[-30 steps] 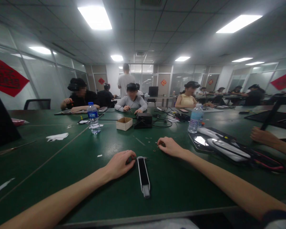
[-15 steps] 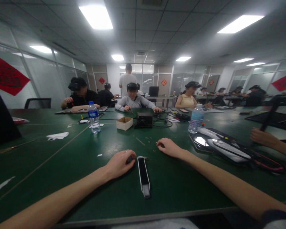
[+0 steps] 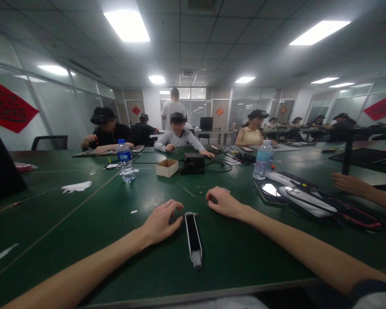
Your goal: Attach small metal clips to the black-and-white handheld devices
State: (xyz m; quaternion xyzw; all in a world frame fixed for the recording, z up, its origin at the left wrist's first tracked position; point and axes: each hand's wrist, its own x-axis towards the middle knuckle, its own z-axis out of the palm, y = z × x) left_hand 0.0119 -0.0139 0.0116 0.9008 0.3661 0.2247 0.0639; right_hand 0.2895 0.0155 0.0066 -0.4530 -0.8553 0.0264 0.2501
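A slim, flat device with a black face, a white rim and a grey end lies lengthwise on the green table in front of me. Just left of its far end is my left hand, thumb and fingers apart with nothing seen between them. A thin bar crosses the device's far end. My right hand rests farther out to the right, its fingers curled down to the tabletop. Whatever its fingertips hold, if anything, is too small to make out. One tiny ring lies just beyond that hand.
Across the table stand a blue-labelled water bottle, an open small box, a black box with cables and another bottle. White-and-black equipment lies at right, near another person's hand gripping a dark bar. Several people sit beyond.
My left hand has opened its fingers beside the device's far end. My right hand has shifted slightly left and nearer, over a spot where a tiny ring lay.
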